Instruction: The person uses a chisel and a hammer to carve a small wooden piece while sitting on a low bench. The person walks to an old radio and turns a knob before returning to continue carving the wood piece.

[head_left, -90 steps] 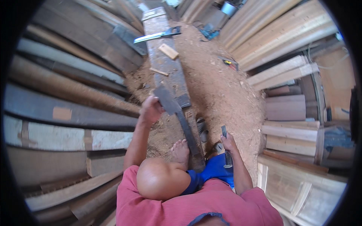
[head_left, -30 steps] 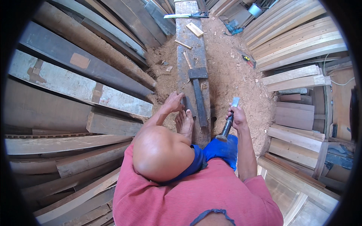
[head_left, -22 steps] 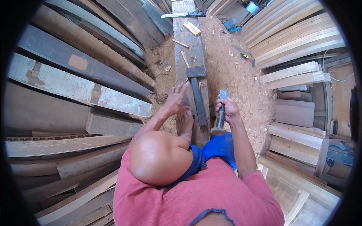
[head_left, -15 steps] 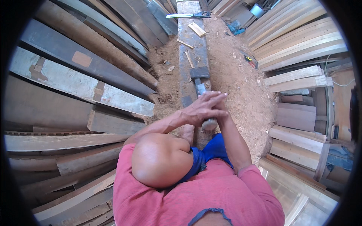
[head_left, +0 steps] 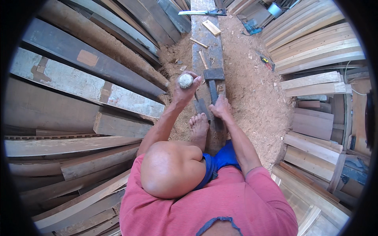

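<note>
Hands: left hand (head_left: 184, 87) closed round one tool handle (head_left: 186, 80), right hand (head_left: 219, 108) gripping one adze (head_left: 213, 84).

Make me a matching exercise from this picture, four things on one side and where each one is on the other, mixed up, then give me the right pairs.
Things:
1. left hand
2. right hand
3. bare foot
4. hand saw

Places:
A. lying across the far end of the long beam
B. raised, gripping a round-ended handle
C. resting on the beam below both hands
D. pressed on the dark tool on the beam

Pairs: 1-B, 2-D, 3-C, 4-A
</note>
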{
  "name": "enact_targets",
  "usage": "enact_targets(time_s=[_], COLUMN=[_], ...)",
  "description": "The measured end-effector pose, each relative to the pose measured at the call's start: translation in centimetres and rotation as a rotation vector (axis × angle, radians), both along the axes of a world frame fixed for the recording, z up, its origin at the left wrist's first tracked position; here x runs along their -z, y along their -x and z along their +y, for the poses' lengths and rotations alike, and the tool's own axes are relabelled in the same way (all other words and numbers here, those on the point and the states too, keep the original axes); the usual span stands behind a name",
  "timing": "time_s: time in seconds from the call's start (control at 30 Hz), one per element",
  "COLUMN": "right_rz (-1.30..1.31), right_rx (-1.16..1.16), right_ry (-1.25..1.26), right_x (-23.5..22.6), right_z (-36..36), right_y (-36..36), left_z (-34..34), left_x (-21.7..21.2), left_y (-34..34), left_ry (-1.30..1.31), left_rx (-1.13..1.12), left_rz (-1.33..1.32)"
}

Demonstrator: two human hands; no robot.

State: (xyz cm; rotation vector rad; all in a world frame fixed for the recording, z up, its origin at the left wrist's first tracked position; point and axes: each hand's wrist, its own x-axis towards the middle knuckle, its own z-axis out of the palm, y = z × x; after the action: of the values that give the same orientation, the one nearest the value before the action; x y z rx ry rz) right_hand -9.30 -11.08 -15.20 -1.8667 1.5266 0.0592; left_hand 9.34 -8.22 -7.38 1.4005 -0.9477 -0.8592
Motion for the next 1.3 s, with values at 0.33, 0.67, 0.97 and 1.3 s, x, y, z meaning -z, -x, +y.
enact_targets(time_s=[0.33, 0.67, 0.97, 1.3], right_rz=[-0.683, -0.993, -1.273, -1.428], right_rx=[0.143, 0.113, 0.103, 0.047], right_ry=[-0.189, 0.229, 0.4, 0.652], right_x=[-9.2, -24.2, -27.9, -29.3], right_z=[1.3, 2.3, 3.6, 2.6], right_y=[6.1, 7.4, 6.8, 6.3], left_z=[0.4, 1.8, 2.1, 3.6], left_x=[0.1, -0.7, 0.4, 1.1], left_y=[1.5, 3.3, 3.6, 5.2], left_ry=[0.013, 0.08, 0.09, 0.146], left_rx=[0.037, 0.174, 0.016, 0.058], left_rz=[-0.056, -0.261, -0.288, -0.282])
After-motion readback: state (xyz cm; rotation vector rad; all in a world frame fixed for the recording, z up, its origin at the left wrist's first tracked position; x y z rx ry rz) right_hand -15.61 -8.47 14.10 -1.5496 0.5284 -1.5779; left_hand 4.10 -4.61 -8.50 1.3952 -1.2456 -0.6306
